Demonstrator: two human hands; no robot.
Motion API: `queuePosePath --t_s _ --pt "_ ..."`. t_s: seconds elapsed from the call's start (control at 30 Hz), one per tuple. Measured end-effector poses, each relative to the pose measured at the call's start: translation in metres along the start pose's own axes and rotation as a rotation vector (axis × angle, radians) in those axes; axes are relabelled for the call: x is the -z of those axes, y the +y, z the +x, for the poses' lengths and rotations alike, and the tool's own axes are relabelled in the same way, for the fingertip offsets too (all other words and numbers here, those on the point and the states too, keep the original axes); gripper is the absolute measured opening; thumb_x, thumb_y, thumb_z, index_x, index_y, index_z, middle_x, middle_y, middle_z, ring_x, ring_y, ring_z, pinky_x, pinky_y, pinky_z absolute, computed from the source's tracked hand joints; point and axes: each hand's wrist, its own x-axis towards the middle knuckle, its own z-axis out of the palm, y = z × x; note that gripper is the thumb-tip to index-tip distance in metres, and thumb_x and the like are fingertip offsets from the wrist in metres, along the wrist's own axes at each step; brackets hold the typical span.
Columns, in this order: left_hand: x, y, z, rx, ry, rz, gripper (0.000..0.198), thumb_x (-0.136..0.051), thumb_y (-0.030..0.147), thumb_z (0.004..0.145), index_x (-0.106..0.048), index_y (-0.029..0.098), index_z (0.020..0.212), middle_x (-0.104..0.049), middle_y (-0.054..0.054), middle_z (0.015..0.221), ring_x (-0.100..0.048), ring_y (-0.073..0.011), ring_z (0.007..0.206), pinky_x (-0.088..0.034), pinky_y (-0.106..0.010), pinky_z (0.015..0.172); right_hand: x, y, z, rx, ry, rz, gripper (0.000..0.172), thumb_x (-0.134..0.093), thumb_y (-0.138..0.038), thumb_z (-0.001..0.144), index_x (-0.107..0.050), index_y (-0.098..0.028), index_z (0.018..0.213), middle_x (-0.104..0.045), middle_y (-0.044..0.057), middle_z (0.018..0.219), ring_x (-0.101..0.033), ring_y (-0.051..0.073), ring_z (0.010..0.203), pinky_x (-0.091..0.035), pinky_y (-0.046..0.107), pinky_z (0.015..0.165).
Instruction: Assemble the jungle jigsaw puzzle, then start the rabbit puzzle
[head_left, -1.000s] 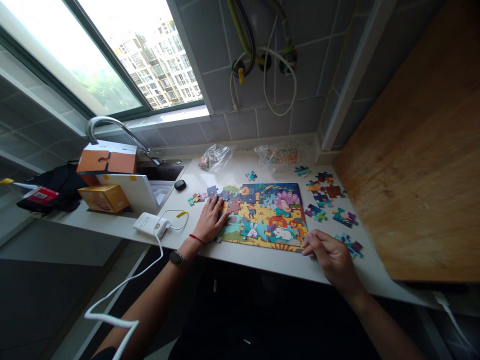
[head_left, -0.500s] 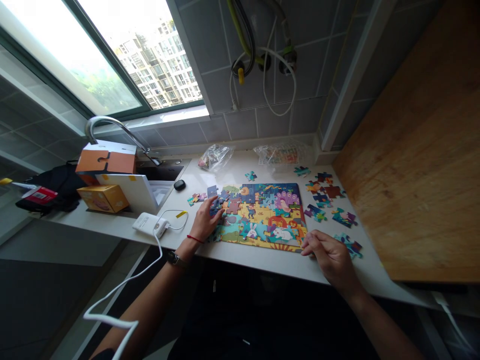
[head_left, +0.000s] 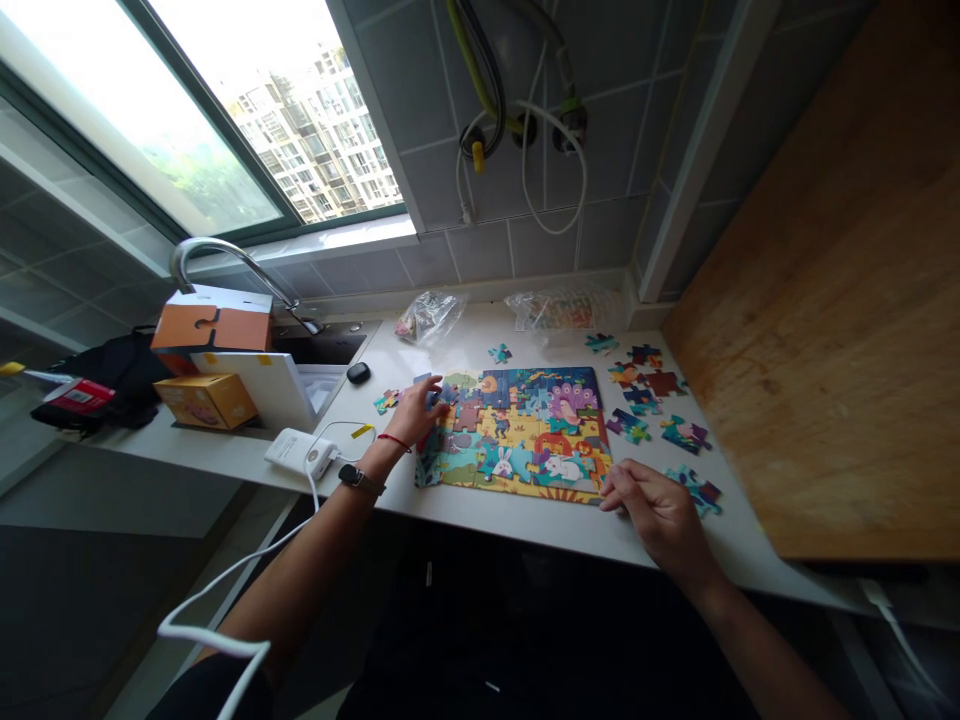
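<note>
A partly assembled jigsaw puzzle point(head_left: 525, 430) with cartoon animals lies on the white counter in front of me. My left hand point(head_left: 414, 412) is at its upper left corner, thumb and index finger bent around a dark blue puzzle piece point(head_left: 433, 399). The hand partly hides that piece and the pieces around it. By the lower right corner rests my right hand point(head_left: 660, 510), its fingers curled closed, fingertips near the puzzle's edge; nothing shows in them. Loose puzzle pieces point(head_left: 664, 384) lie to the right, one teal piece point(head_left: 500, 353) above, and a few point(head_left: 388, 401) left of the puzzle.
Two clear plastic bags point(head_left: 431, 318) lie along the back wall. On the left are a black case point(head_left: 358, 372), a white power bank point(head_left: 300, 452) with its cable, a yellow box point(head_left: 210, 400) and an orange box point(head_left: 214, 328) by the sink. A wooden panel point(head_left: 840, 350) borders the right.
My left hand has moved up and slightly right along the puzzle's left edge, and its thumb and index finger have come closer together. My right hand has stayed in place.
</note>
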Motion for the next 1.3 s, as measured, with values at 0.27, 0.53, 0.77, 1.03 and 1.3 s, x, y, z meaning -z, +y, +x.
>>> queuePosePath --t_s 0.27,0.53,0.77,1.03,1.3 --pt "0.003 0.003 0.000 0.020 0.038 -0.013 0.048 -0.077 0.020 0.081 -0.067 0.022 0.128 -0.077 -0.009 0.111 -0.075 -0.0290 0.108 -0.058 -0.048 0.101 0.000 0.000 0.000 -0.014 -0.001 -0.005 0.058 -0.058 -0.058 0.102 -0.078 -0.025 0.059 -0.073 0.006 0.074 -0.072 0.020 0.073 -0.058 0.027 0.067" --pt "0.005 0.012 -0.007 0.037 0.129 0.022 0.050 -0.083 0.018 0.077 -0.070 0.023 0.125 -0.070 -0.007 0.111 -0.071 -0.0265 0.103 -0.057 -0.043 0.097 0.000 -0.001 -0.001 -0.017 -0.009 -0.005 0.057 -0.059 -0.057 0.102 -0.078 -0.025 0.059 -0.073 0.006 0.074 -0.072 0.020 0.072 -0.058 0.028 0.068" --pt "0.009 0.016 -0.010 0.045 0.177 0.011 0.040 -0.083 0.021 0.079 -0.073 0.023 0.117 -0.072 -0.004 0.097 -0.071 -0.0253 0.096 -0.056 -0.041 0.092 0.000 -0.001 0.000 -0.004 -0.002 0.004 0.057 -0.059 -0.056 0.102 -0.078 -0.025 0.059 -0.072 0.006 0.073 -0.072 0.019 0.071 -0.058 0.028 0.067" --pt "0.021 0.036 -0.018 0.118 0.215 -0.232 0.024 -0.077 0.035 0.083 -0.079 0.022 0.103 -0.076 -0.005 0.088 -0.072 -0.0235 0.086 -0.058 -0.039 0.082 -0.001 -0.002 0.001 0.009 -0.003 0.009 0.056 -0.059 -0.053 0.103 -0.078 -0.025 0.059 -0.072 0.006 0.072 -0.071 0.018 0.070 -0.058 0.027 0.068" --pt "-0.006 0.124 -0.054 0.185 0.047 -0.741 0.030 -0.082 0.047 0.078 -0.073 0.019 0.084 -0.073 -0.005 0.089 -0.070 -0.0193 0.082 -0.058 -0.031 0.072 0.001 -0.008 0.000 0.097 -0.045 -0.027 0.041 -0.061 -0.039 0.102 -0.079 -0.024 0.068 -0.071 0.004 0.076 -0.071 0.018 0.072 -0.056 0.027 0.066"
